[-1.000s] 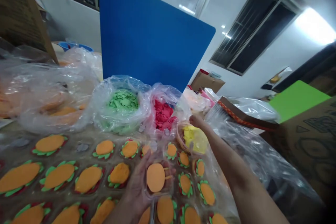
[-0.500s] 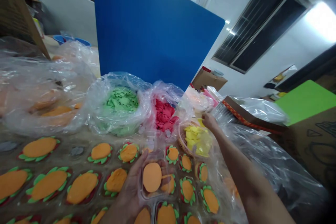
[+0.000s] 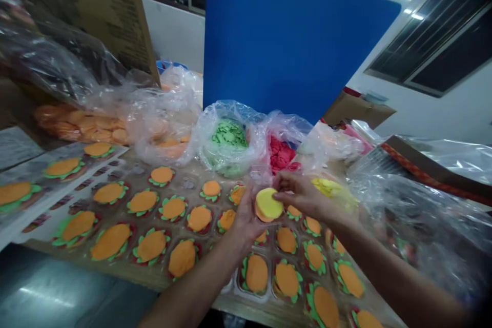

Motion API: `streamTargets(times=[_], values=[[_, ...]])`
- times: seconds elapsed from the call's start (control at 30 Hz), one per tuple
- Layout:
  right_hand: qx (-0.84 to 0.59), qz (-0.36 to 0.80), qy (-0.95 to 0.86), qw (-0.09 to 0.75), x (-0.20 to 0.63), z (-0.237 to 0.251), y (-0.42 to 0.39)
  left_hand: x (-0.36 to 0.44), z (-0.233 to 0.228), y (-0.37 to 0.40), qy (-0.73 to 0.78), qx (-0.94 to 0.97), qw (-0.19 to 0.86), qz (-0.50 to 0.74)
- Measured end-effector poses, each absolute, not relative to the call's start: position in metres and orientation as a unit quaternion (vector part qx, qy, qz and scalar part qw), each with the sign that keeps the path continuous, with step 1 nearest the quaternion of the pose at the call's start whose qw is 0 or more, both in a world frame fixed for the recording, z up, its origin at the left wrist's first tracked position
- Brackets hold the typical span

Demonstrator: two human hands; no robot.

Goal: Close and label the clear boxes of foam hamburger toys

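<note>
A yellow foam disc (image 3: 268, 204) is pinched between left hand (image 3: 246, 218) and right hand (image 3: 302, 196), both grips closed on it, above the surface (image 3: 265, 312). Rows of orange-topped foam burgers (image 3: 154, 243) lie beneath; bags of green pieces (image 3: 229, 135) and red pieces (image 3: 282, 154) sit just behind.

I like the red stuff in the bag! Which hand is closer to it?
The right hand. It sits just below the bag of red pieces, touching the yellow disc. The left hand holds that disc from lower down and further left.
</note>
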State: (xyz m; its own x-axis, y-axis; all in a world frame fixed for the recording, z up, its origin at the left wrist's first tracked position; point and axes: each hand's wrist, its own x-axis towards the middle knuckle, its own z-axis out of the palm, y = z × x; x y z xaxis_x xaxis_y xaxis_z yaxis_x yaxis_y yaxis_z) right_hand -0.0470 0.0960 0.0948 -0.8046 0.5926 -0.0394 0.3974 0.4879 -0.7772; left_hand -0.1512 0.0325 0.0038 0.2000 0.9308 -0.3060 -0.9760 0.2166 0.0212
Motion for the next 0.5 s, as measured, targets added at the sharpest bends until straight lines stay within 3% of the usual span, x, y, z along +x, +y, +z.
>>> streamTargets(times=[0.23,0.33,0.5], values=[[-0.254,0.061,-0.959,0.112,-0.068,0.063,0.074,-0.167,0.015,0.019,0.159,-0.094,0.732,0.656],[-0.239,0.019,-0.966,0.092,-0.074,0.058,0.072,-0.171,0.017,0.017,0.204,-0.099,0.696,0.682],[-0.301,0.089,-0.942,0.119,-0.076,0.069,0.135,-0.179,0.016,0.018,0.254,-0.086,0.698,0.664]])
